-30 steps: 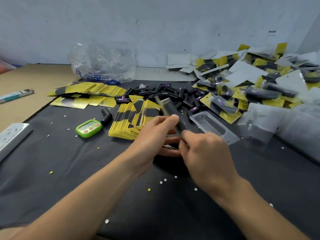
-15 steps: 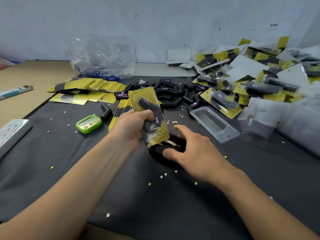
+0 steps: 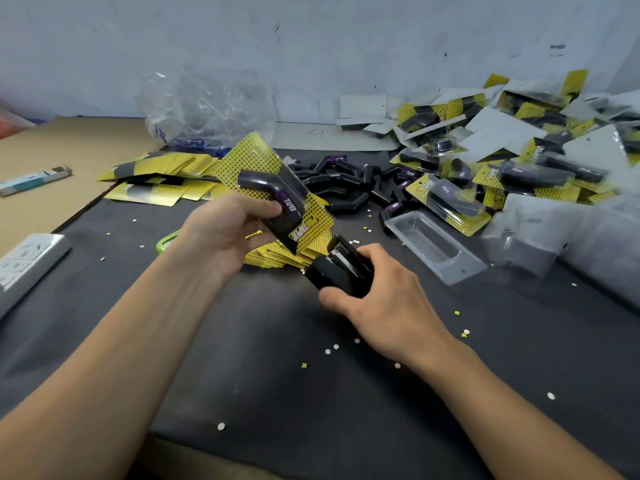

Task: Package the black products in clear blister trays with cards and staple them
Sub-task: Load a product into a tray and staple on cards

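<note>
My left hand (image 3: 225, 233) grips an assembled pack (image 3: 277, 195): a yellow dotted card with a black angled product under a clear blister tray, held tilted above the mat. My right hand (image 3: 381, 299) grips a black stapler (image 3: 341, 268), whose mouth is at the pack's lower corner. An empty clear blister tray (image 3: 433, 247) lies to the right of the stapler. Loose black products (image 3: 346, 181) are heaped behind the pack. A stack of yellow cards (image 3: 277, 258) lies under the pack.
Finished packs (image 3: 519, 150) pile up at the right rear. More yellow cards (image 3: 156, 178) spread out at the left, a crumpled clear bag (image 3: 204, 109) behind them. A power strip (image 3: 24, 261) sits at the left edge. A green timer (image 3: 166, 240) peeks out beside my left wrist.
My left hand has lifted the pack higher and tilted it. My right hand has closed around the stapler, raised it off the mat and brought it to the pack's lower corner.
</note>
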